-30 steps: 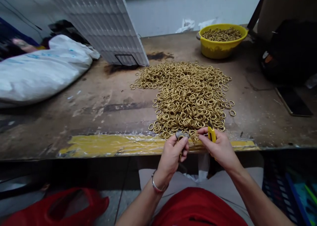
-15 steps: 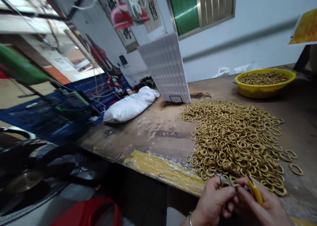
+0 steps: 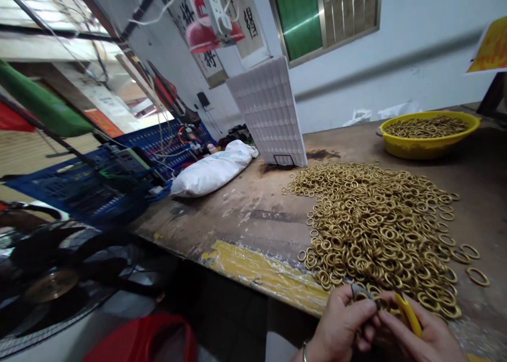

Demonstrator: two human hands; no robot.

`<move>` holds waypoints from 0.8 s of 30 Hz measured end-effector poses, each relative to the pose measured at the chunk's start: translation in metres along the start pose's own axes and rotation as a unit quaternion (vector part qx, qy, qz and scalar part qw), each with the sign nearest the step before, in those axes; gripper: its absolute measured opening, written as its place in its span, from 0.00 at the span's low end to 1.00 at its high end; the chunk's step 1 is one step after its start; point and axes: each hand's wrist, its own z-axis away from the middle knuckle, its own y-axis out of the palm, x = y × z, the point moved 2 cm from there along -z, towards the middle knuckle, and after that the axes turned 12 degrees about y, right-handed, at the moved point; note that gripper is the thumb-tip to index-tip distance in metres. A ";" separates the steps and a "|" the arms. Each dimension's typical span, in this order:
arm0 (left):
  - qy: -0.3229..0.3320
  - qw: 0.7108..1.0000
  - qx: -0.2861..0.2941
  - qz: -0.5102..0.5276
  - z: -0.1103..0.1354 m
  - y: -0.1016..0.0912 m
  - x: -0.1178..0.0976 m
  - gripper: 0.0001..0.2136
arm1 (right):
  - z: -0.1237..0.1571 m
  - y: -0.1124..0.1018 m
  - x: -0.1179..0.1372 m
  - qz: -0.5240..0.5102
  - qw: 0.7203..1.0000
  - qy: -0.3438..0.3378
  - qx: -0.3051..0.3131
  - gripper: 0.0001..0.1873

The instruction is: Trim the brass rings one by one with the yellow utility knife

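The person's left hand (image 3: 343, 319) has its grip clamped on a brass-coloured ring (image 3: 360, 297) over the near edge of the table (image 3: 253, 232), with a grey wrap (image 3: 359, 289) around one finger. The right hand (image 3: 425, 330) has its grip closed around a yellow tool (image 3: 411, 315), its tip close to the ring; whether that hand also pinches a ring is hard to tell, as the fingers cover the contact. The pile of rings (image 3: 372, 230) lies just beyond both hands, reaching from the near edge toward the back edge, where a yellow bowl (image 3: 425, 149) holds more.

The ring is best pinned firmly between the left thumb and the wrapped finger. The tool's tip should point clear of bare skin, with short, light strokes, and both wrists low and steady so no loose ring gets swept off the near edge
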 end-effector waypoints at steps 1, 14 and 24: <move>0.001 1.000 -0.005 0.001 0.001 0.000 -0.001 0.25 | 0.005 0.002 0.005 -0.013 1.000 -0.003 -0.023 0.28; -0.056 0.992 0.072 0.084 0.009 -0.007 -0.003 0.19 | 0.027 0.011 0.032 0.089 0.993 -0.048 -0.065 0.19; -0.055 0.992 0.084 0.078 0.012 -0.011 -0.005 0.18 | 0.023 0.016 0.030 0.143 0.981 -0.078 -0.103 0.12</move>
